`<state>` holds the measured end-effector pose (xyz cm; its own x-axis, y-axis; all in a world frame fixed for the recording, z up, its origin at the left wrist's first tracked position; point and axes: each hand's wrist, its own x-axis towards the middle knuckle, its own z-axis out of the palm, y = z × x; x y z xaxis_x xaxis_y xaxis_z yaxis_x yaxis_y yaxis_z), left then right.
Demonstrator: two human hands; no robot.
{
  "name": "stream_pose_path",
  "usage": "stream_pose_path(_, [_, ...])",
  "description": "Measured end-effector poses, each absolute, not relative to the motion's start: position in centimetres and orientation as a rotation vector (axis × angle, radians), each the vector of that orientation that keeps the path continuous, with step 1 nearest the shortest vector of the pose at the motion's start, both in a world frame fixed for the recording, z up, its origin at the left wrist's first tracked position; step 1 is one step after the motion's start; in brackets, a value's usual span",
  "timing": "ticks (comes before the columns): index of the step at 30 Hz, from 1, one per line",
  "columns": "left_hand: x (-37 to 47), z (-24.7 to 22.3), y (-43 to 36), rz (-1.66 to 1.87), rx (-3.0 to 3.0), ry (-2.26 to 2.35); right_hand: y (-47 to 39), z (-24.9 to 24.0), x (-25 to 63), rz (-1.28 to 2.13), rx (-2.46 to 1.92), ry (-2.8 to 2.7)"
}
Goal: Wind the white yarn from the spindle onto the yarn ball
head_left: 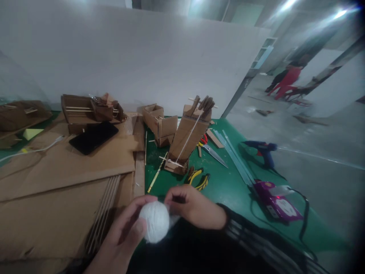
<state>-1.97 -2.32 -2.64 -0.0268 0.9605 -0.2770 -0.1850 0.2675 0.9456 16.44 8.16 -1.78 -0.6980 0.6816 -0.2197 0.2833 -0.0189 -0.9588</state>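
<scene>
A ball of white string (154, 222) sits in my left hand (125, 232), its fingers and thumb wrapped round the left side. Close against the ball's right side, my right hand (191, 205) is pinched, thumb to fingertips. What it pinches is too blurred to make out; a pale, translucent patch shows below those fingers. Beyond the hands, a cardboard model (186, 139) leans at a slant, with a white string running along its length and sticks through both ends. Yellow-and-black pliers (199, 179) lie just past my right hand. Left of them is a gold drill bit (155, 177).
Scissors (213, 153), clear glue sticks (235, 158), a blue glue gun (264, 150) and a purple power strip (278, 203) lie on the green table (225, 186). At left are cardboard sheets (57, 220), a black phone (94, 137) and cardboard boxes (82, 108). A person (291, 78) is far behind.
</scene>
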Motion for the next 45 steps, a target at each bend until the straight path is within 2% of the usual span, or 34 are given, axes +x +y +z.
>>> stream_pose_path(7, [-1.4, -3.2, -1.9, 0.915, 1.166, 1.207, 8.7, -1.1, 16.5, 1.801, -1.073, -1.966])
stream_pose_path(14, [-1.2, -3.7, -1.1, 0.816, 1.303, 1.333, 7.0, 1.1, 16.2, 1.448, -1.184, -2.115])
stream_pose_path(22, [-1.5, -4.4, -1.4, 0.870, 1.146, 1.335, 4.0, 2.9, 15.9, 1.105, -1.145, -2.202])
stream_pose_path(28, [-1.6, -3.9, -1.2, 0.994, 0.894, 1.171, 1.9, 1.1, 14.8, 0.934, -1.055, -2.216])
stream_pose_path(33, [-1.2, -3.8, -1.2, 1.186, 0.729, 1.192, 1.3, -0.6, 14.7, 1.096, -1.019, -2.127])
stream_pose_path(41, [-1.5, -3.3, -1.1, 1.159, 0.797, 1.165, 5.1, -2.2, 16.0, 1.801, -0.898, -2.026])
stream_pose_path(45, [-1.7, -2.8, -1.6, 1.061, 0.862, 1.093, 7.0, -2.4, 16.5, 1.779, -0.960, -2.121])
